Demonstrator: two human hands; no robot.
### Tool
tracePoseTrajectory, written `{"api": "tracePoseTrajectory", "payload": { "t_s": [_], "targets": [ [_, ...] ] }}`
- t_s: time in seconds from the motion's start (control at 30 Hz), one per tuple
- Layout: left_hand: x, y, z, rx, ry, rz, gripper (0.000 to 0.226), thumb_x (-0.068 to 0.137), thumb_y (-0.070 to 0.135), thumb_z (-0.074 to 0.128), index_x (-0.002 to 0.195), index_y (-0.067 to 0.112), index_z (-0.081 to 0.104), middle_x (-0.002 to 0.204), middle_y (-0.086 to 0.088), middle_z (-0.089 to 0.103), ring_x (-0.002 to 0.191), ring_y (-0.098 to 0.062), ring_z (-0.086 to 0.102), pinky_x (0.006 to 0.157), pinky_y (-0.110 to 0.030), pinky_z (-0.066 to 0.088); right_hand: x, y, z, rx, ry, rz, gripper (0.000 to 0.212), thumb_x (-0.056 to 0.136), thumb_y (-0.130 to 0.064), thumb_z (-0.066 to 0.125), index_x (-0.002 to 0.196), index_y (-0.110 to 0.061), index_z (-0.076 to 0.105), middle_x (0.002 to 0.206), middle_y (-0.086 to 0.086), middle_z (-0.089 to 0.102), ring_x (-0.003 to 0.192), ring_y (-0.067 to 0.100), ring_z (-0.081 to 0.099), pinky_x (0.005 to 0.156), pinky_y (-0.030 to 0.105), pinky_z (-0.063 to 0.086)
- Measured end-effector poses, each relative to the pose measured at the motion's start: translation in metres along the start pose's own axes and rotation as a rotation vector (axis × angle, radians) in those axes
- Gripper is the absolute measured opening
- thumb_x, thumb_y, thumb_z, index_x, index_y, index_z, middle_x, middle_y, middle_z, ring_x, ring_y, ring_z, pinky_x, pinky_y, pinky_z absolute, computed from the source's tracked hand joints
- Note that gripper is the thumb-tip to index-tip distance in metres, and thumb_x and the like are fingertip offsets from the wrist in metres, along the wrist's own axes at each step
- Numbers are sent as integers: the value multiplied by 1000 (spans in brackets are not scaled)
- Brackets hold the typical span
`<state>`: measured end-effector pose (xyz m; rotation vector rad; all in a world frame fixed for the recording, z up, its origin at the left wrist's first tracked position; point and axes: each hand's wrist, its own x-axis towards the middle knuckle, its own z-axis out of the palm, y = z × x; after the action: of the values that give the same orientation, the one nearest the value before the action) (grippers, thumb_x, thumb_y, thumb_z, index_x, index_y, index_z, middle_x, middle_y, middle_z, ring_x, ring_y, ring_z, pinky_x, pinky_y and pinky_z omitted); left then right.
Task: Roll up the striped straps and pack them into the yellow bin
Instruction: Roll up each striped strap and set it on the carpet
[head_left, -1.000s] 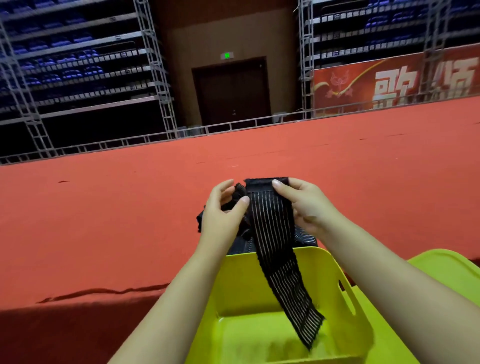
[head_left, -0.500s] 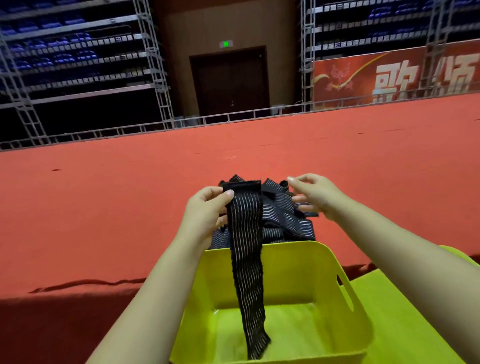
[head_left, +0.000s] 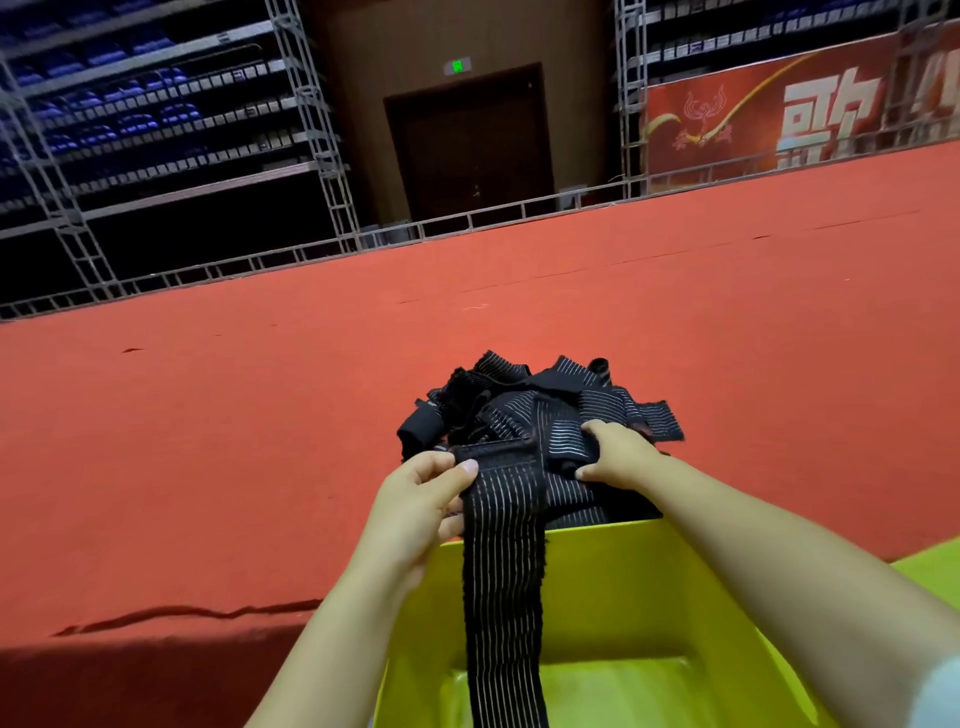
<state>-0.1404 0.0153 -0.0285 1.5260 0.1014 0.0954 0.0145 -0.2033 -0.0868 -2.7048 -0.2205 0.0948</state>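
Note:
A black strap with thin pale stripes hangs from its top end down into the yellow bin. My left hand pinches that top end between thumb and fingers, just above the bin's far rim. Behind the bin lies a heap of more striped straps on the red carpet. My right hand lies on the heap's near right side, fingers bent into the straps; whether it grips one is unclear.
A yellow-green lid or second bin shows at the right edge. The red carpet has a raised edge and a step at the lower left. Metal railings and scaffold stands line the far side.
My right hand let go of the strap's top end and moved onto the heap. My left hand alone holds the strap, which shifted left and lower. The camera tilted down and nearer.

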Motion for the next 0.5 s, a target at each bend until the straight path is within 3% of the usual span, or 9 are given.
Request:
{"api": "tracePoseTrajectory", "payload": {
  "t_s": [0.1,0.17,0.3,0.43,0.5],
  "targets": [
    [3,-5,-4,6,11,-7,9,91,8,63,86,9,56,89,-15,60,80,-27,56,63,-33,54,3,0,3,-7,99,-37,35,93,-24,52,124,-9,54,125,14,60,114,31,56,84,33,45],
    [6,-8,-5,-6,23,-14,10,91,8,63,85,10,55,88,-15,58,78,-27,54,57,-29,51,1,4,1,95,208,-4,24,94,-17,44,109,-5,60,111,18,65,101,34,59,70,32,39],
    [9,-9,2,-53,-1,-31,18,91,10,64,77,14,53,87,-14,57,82,-28,50,69,-38,45,-1,19,-18,427,370,128,24,92,-14,42,101,-5,62,97,17,64,89,33,58,67,35,39],
    [14,-3,19,28,-95,4,21,91,11,63,74,16,52,83,-6,57,68,-18,57,56,-26,51,-8,25,-30,599,344,152,22,91,-17,44,87,-10,64,78,12,61,70,27,53,60,32,37],
    [21,2,30,104,-148,4,24,91,11,64,71,17,51,94,-1,60,68,-13,59,57,-24,51,-11,25,-30,625,306,114,23,93,-21,45,88,-13,66,82,13,66,70,24,53,61,31,37]
  ]
}}
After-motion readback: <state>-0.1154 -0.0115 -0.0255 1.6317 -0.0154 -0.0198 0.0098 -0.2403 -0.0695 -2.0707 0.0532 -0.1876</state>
